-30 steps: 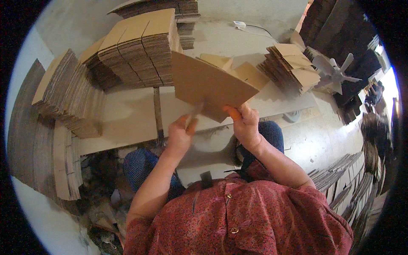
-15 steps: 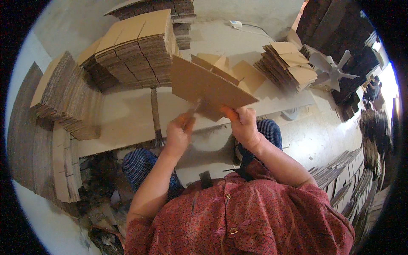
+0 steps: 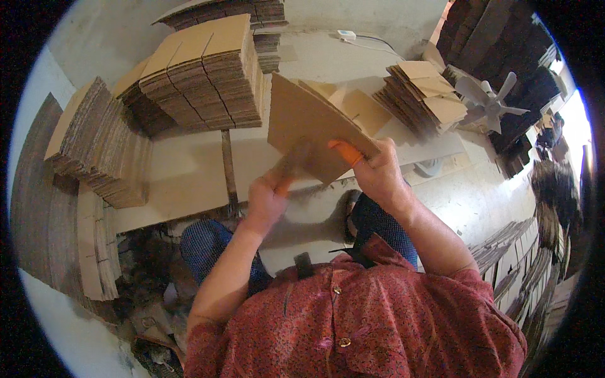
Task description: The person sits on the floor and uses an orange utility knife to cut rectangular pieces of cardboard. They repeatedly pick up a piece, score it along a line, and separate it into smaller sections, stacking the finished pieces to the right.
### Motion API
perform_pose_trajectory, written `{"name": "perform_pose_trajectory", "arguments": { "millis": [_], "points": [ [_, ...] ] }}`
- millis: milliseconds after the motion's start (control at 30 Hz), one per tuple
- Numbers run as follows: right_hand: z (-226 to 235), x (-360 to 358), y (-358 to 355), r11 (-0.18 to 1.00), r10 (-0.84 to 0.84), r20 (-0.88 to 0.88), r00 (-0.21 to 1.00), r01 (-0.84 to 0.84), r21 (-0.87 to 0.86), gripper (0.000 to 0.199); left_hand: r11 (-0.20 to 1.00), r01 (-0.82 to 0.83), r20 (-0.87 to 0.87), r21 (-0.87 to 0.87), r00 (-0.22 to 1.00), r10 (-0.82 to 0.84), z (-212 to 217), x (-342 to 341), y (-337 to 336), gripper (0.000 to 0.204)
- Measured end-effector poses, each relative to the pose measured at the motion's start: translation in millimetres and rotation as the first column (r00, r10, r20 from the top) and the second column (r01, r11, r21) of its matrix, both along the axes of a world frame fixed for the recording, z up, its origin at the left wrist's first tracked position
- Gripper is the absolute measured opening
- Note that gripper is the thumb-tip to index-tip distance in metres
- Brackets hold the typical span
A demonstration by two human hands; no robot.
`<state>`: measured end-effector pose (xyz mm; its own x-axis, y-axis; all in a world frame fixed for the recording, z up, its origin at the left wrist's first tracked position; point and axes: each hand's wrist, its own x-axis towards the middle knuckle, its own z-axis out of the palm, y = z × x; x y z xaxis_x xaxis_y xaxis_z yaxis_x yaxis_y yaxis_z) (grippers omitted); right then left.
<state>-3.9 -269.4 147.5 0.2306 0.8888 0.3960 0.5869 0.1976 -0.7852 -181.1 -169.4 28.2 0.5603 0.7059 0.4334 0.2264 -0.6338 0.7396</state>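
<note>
Head view. Clock positions refer to the centre of this view. The cardboard sheet [image 3: 299,120] is at 12 o'clock, tilted on edge above the bench [image 3: 183,170]. Relative to half a second ago, its far left corner has swung clockwise, so it presents a narrower face. The right hand [image 3: 383,177] has advanced up the sheet, its orange finger covering [image 3: 346,153] now lying across the near face. This indicates that the sheet is being re-angled within the grip rather than released.

Right hand, near 3 o'clock: narrow, pinching the sheet at its right-hand edge. Left hand [image 3: 267,198], at 9 o'clock close to centre: fingers curled; a grey blur extends from them over the sheet's lower edge. Whether a tool is held cannot be told.

Containers: no box or bin can be identified with certainty. Flat cardboard is stored in stacks: a tall stack [image 3: 201,79] at 11 o'clock, a layered stack [image 3: 94,142] between 9 and 10 o'clock, and a smaller stack [image 3: 422,97] at 2 o'clock, just inboard of the fan [image 3: 490,104]
</note>
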Motion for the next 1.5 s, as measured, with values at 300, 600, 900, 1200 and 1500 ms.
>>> {"name": "perform_pose_trajectory", "arguments": {
  "millis": [300, 600, 900, 1200, 1500],
  "points": [
    [5.7, 0.7, 0.7, 1.000, 0.010, 0.034, 0.999, -0.010, 0.005, 0.017, 0.999, -0.034, 0.034, 0.002, 0.999, 0.034, -8.4, 5.2, -4.0, 0.017],
    [5.0, -5.3, -2.9, 0.991, -0.030, -0.163, 0.986, 0.051, 0.125, 0.013, 0.994, -0.063, 0.002, 0.087, 0.998, 0.063, -12.9, 8.5, -8.0, 0.016],
    [-61.3, 8.7, 1.9, 0.998, -0.015, 0.179, 0.984, 0.025, -0.052, 0.011, 0.986, 0.066, 0.070, -0.152, 0.996, -0.056, 6.9, 9.5, -19.9, 0.036],
    [-40.6, 17.1, -29.3, 0.977, -0.203, 0.189, 0.961, 0.186, 0.103, 0.029, 0.947, 0.249, 0.343, -0.204, 0.924, -0.169, 1.5, 20.9, -25.7, 0.061],
    [-19.4, 38.0, -6.9, 0.946, 0.075, -0.442, 0.894, -0.204, -0.252, 0.042, 0.891, 0.453, 0.156, 0.020, 0.879, -0.450, 25.0, 51.6, -52.7, 0.081]
  ]
}}
